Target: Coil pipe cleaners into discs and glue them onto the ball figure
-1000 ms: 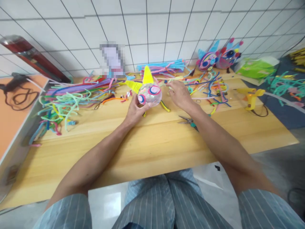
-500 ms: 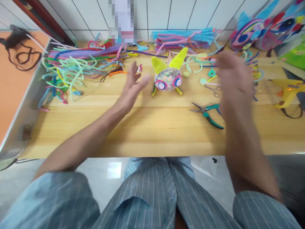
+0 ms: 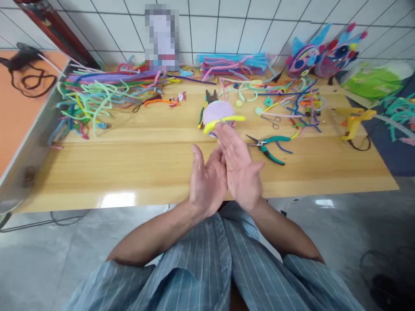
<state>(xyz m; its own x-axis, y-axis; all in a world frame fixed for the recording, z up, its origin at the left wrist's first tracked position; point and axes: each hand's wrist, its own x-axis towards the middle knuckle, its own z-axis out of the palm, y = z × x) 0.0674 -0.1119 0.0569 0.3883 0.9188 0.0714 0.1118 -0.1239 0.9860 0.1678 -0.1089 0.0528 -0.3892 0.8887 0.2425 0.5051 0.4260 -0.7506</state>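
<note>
My left hand [image 3: 209,183] and my right hand [image 3: 241,172] meet side by side above the front of the table, palms showing, fingers stretched out. Neither holds anything. Just beyond the right fingertips is the craft figure [image 3: 218,111], its rounded lilac side uppermost and two yellow fuzzy ears toward me. Whether the fingertips touch an ear I cannot tell. Only slivers of its pink and blue eyes show. Partly hidden behind it are pliers [image 3: 211,95] with green and yellow handles. Teal-handled long-nose pliers [image 3: 264,142] lie right of my hands.
Pipe cleaners [image 3: 106,97] are heaped at the left, and a bundle [image 3: 235,65] lies by the wall. Scissors [image 3: 274,121] and a yellow glue gun [image 3: 353,119] are on the right. Two finished-looking figures [image 3: 303,58] stand at the back right. A metal edge [image 3: 32,160] bounds the left.
My hands have come together from either side to the front middle. The figure has gone from standing with its face toward me to lying with its lilac side uppermost. The view has shifted right.
</note>
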